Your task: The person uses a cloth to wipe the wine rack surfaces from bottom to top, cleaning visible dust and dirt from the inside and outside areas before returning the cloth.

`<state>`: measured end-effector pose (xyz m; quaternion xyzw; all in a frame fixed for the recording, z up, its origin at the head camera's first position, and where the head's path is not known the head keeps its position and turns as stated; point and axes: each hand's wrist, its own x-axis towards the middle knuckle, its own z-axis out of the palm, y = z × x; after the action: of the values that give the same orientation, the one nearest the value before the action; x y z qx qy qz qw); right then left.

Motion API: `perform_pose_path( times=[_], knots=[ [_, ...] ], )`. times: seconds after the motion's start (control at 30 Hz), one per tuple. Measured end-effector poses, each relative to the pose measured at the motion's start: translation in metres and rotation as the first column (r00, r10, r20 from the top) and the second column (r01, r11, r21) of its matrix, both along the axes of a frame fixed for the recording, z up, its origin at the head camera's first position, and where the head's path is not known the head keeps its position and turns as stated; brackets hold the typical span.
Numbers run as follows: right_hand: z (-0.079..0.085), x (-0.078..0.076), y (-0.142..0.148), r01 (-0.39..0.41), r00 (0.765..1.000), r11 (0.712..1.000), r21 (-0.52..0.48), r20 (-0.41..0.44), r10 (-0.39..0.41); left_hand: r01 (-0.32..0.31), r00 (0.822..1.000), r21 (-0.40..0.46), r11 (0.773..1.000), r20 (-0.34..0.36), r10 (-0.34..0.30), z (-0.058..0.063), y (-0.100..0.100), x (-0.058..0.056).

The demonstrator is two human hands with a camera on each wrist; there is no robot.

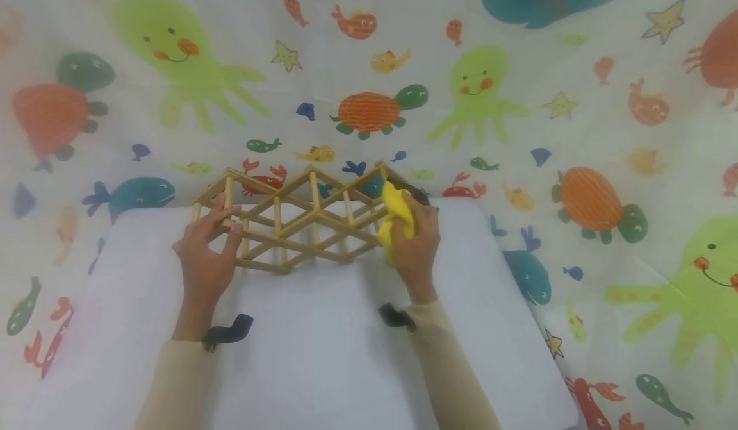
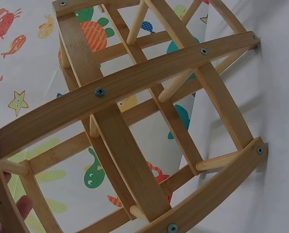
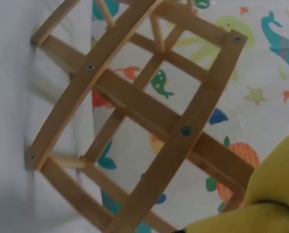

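A wooden lattice rack (image 1: 315,214) of crossed slats, round dowels and metal screws stands stretched out at the far side of the white table. My left hand (image 1: 206,250) holds its left end, thumb and fingers around the slats; a few fingertips (image 2: 24,206) show at the edge of the left wrist view. At the right end, my right hand (image 1: 418,244) grips a bunched yellow cloth (image 1: 394,199) against the rack. That cloth fills the lower right corner of the right wrist view, where the slats (image 3: 154,174) run close by it and the right hand is hidden.
The white table (image 1: 305,366) reaches toward me below the rack. Right behind its far edge hangs a pale curtain (image 1: 230,7) printed with sea animals, which also spreads along both sides. Dark bands (image 1: 230,330) sit on both wrists over beige sleeves (image 1: 179,379).
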<state>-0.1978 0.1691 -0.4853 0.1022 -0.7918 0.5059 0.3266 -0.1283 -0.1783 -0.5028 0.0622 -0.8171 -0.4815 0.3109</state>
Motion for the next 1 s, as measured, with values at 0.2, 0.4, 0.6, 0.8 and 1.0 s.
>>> perform_pose_path(
  times=[0.2, 0.4, 0.6, 0.8, 1.0],
  knots=[
    [-0.032, -0.013, 0.015, 0.12, 0.992, 0.993, 0.019, 0.035, -0.12, -0.024, 0.999, 0.005, 1.0, 0.035, 0.024, 0.003, 0.002, 0.0],
    [-0.041, -0.013, 0.027, 0.29, 0.954, 0.952, -0.097, 0.106, -0.28, -0.036, 0.999, 0.009, 0.999, 0.035, 0.036, 0.001, 0.003, -0.002],
    [-0.025, -0.005, 0.006, 0.165, 0.984, 0.977, -0.133, -0.045, -0.172, -0.049, 0.999, 0.018, 0.999, 0.001, 0.049, 0.003, 0.005, 0.0],
    [-0.035, -0.014, -0.001, 0.142, 0.973, 0.989, -0.052, -0.174, -0.149, -0.037, 0.999, 0.011, 0.999, 0.037, 0.036, 0.005, 0.006, 0.0],
    [-0.068, -0.024, 0.029, 0.25, 0.968, 0.965, -0.078, 0.048, -0.247, -0.039, 0.998, 0.002, 0.999, 0.039, 0.039, 0.004, 0.009, -0.001]
  ],
)
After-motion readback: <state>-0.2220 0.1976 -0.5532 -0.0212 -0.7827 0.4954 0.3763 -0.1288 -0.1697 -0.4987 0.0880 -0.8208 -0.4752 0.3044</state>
